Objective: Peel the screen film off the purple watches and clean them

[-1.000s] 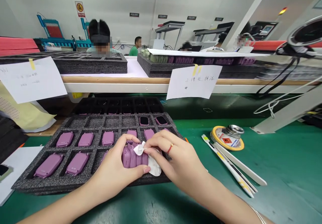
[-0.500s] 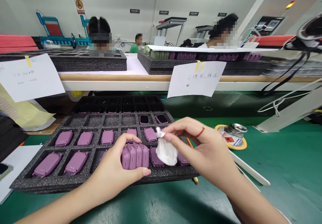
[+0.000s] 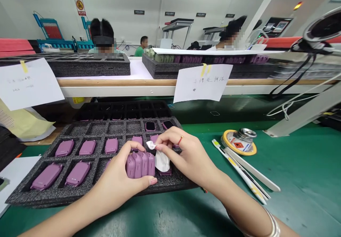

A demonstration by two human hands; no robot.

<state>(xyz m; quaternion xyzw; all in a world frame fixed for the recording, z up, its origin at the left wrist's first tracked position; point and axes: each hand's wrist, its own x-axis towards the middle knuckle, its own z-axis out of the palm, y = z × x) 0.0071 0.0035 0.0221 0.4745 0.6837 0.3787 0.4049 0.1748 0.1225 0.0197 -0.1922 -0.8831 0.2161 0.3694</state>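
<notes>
Several purple watch cases (image 3: 140, 165) stand side by side in a row, clasped between the thumb and fingers of my left hand (image 3: 123, 173). My right hand (image 3: 183, 155) pinches a white cloth (image 3: 162, 160), its twisted tip poking out past the fingertips. The cloth hangs just right of the row; whether it touches the cases I cannot tell. Beneath both hands lies a black foam tray (image 3: 90, 127) with more purple cases (image 3: 47, 176) in its pockets. Two pieces with dark screens (image 3: 150, 126) sit in its upper right pockets, one partly behind my right hand.
Right of the tray are a toothbrush (image 3: 239, 173), a long white strip (image 3: 254, 169) and a metal can (image 3: 243, 139) on a yellow tape roll. A shelf edge (image 3: 133, 87) with paper notes (image 3: 202, 82) runs across behind. Other people sit beyond it. A lamp arm (image 3: 306, 105) stands at right.
My right hand has moved left with the white cloth, closer to the row of cases. My left hand keeps its hold. The view has shifted slightly, and the toothbrush now shows.
</notes>
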